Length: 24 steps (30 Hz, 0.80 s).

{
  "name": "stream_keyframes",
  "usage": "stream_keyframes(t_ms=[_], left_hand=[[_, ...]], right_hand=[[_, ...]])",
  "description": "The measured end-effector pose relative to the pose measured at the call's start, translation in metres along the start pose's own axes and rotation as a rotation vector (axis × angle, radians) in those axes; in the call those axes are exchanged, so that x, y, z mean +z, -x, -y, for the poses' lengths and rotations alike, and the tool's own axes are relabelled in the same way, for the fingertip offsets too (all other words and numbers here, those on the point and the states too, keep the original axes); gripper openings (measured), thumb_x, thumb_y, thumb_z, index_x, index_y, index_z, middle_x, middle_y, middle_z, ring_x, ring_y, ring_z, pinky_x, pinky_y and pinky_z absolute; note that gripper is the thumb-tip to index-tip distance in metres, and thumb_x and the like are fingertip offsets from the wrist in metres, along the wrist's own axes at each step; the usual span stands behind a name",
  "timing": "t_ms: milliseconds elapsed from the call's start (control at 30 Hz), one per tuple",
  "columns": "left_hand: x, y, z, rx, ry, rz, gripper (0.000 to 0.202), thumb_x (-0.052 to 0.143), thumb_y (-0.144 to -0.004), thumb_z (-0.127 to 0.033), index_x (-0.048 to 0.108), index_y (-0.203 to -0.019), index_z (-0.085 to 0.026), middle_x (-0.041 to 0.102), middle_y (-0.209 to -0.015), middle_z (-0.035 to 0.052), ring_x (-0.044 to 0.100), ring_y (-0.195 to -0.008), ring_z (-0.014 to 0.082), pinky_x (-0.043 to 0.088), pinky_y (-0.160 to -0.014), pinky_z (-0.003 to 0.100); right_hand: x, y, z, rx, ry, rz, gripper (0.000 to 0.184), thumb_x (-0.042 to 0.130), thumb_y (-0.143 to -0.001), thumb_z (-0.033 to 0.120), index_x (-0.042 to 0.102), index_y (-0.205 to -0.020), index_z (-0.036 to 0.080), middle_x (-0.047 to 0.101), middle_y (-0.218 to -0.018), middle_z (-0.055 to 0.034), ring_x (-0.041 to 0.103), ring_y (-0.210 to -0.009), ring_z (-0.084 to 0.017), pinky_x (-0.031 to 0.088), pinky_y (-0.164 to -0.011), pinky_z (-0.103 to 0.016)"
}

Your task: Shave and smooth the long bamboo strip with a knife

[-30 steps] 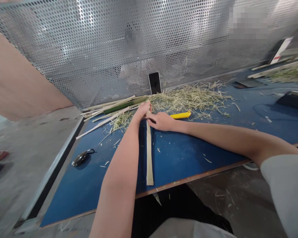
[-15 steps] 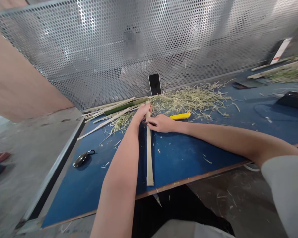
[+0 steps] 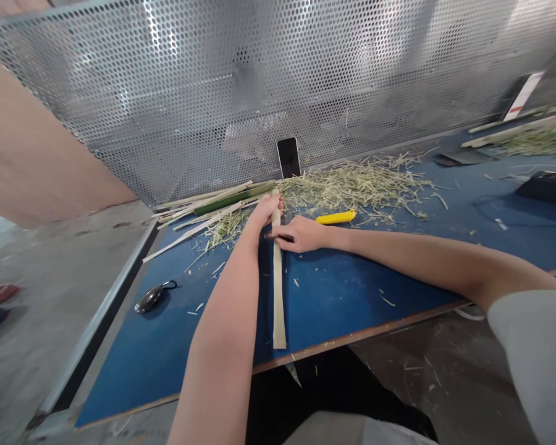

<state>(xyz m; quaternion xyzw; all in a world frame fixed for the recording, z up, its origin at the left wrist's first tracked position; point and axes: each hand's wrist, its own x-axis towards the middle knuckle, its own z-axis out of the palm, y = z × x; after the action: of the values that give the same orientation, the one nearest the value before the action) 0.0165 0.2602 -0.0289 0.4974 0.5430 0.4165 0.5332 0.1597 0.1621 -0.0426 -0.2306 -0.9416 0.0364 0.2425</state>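
A long pale bamboo strip lies lengthwise on the blue table, its near end at the front edge. My left hand grips the strip near its far end. My right hand is closed on a thin dark blade-like tool that rests across the strip just below my left hand. A yellow ridged handle lies just right of my right hand.
Bamboo shavings are heaped at the back. Several bamboo strips lie at the back left. A phone leans on the perforated metal screen. A black oval object sits at the left. A dark tray lies far right.
My right hand with the tool has slid a little toward me along the strip. The far tip of the strip now shows above my left hand.
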Motion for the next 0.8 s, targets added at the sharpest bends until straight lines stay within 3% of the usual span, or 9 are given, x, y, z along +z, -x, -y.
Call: stream_keyframes(t_ms=[67, 233, 400, 600, 733, 800], left_hand=[[0.0004, 0.0000, 0.0000, -0.004, 0.023, 0.000, 0.029, 0.061, -0.104, -0.018, 0.055, -0.076, -0.020, 0.051, -0.053, -0.0044, 0.044, -0.044, 0.0094, 0.036, -0.050, 0.021], [-0.0001, -0.0007, 0.0003, 0.017, -0.037, 0.011, 0.029, 0.057, -0.105, -0.019, 0.055, -0.076, -0.020, 0.051, -0.053, -0.0039, 0.044, -0.043, 0.0097, 0.035, -0.047, 0.022], [0.0001, -0.0012, 0.0003, 0.016, -0.024, 0.015, 0.022, 0.057, -0.105, -0.021, 0.058, -0.083, -0.020, 0.049, -0.051, -0.0050, 0.044, -0.046, 0.0102, 0.037, -0.047, 0.020], [-0.0001, 0.0029, -0.0025, 0.025, -0.068, 0.010, 0.029, 0.053, -0.104, -0.015, 0.055, -0.076, -0.020, 0.052, -0.053, -0.0035, 0.046, -0.045, 0.0108, 0.036, -0.049, 0.023], [0.0006, 0.0048, -0.0032, 0.020, -0.028, 0.004, 0.032, 0.052, -0.105, -0.012, 0.054, -0.074, -0.020, 0.051, -0.052, -0.0039, 0.044, -0.045, 0.0099, 0.037, -0.050, 0.022], [0.0003, 0.0043, -0.0029, 0.019, -0.010, 0.001, 0.031, 0.057, -0.104, -0.014, 0.054, -0.074, -0.020, 0.052, -0.052, -0.0039, 0.045, -0.044, 0.0098, 0.036, -0.050, 0.022]], right_hand=[[-0.0001, 0.0005, 0.0005, -0.053, -0.023, 0.020, 0.030, 0.049, -0.104, 0.032, 0.075, -0.115, 0.023, 0.072, -0.075, -0.0006, 0.057, -0.060, -0.016, 0.034, -0.065, -0.029], [0.0016, -0.0017, -0.0002, 0.178, 0.100, -0.102, 0.027, 0.051, -0.102, 0.031, 0.075, -0.109, 0.019, 0.075, -0.078, -0.0053, 0.056, -0.060, -0.018, 0.031, -0.063, -0.031], [-0.0014, 0.0002, 0.0020, -0.077, -0.020, 0.015, 0.029, 0.049, -0.103, 0.032, 0.076, -0.109, 0.022, 0.070, -0.071, 0.0001, 0.057, -0.060, -0.016, 0.033, -0.063, -0.028], [0.0020, -0.0028, -0.0006, 0.180, 0.117, -0.091, 0.028, 0.051, -0.102, 0.032, 0.075, -0.109, 0.020, 0.074, -0.078, -0.0044, 0.055, -0.060, -0.017, 0.030, -0.063, -0.031], [0.0008, -0.0015, 0.0003, -0.007, 0.026, 0.001, 0.029, 0.050, -0.103, 0.033, 0.076, -0.108, 0.022, 0.073, -0.076, -0.0017, 0.057, -0.062, -0.016, 0.032, -0.064, -0.029], [0.0011, -0.0016, 0.0007, 0.007, 0.043, -0.005, 0.029, 0.049, -0.104, 0.034, 0.075, -0.108, 0.022, 0.073, -0.076, -0.0020, 0.057, -0.062, -0.017, 0.031, -0.063, -0.029]])
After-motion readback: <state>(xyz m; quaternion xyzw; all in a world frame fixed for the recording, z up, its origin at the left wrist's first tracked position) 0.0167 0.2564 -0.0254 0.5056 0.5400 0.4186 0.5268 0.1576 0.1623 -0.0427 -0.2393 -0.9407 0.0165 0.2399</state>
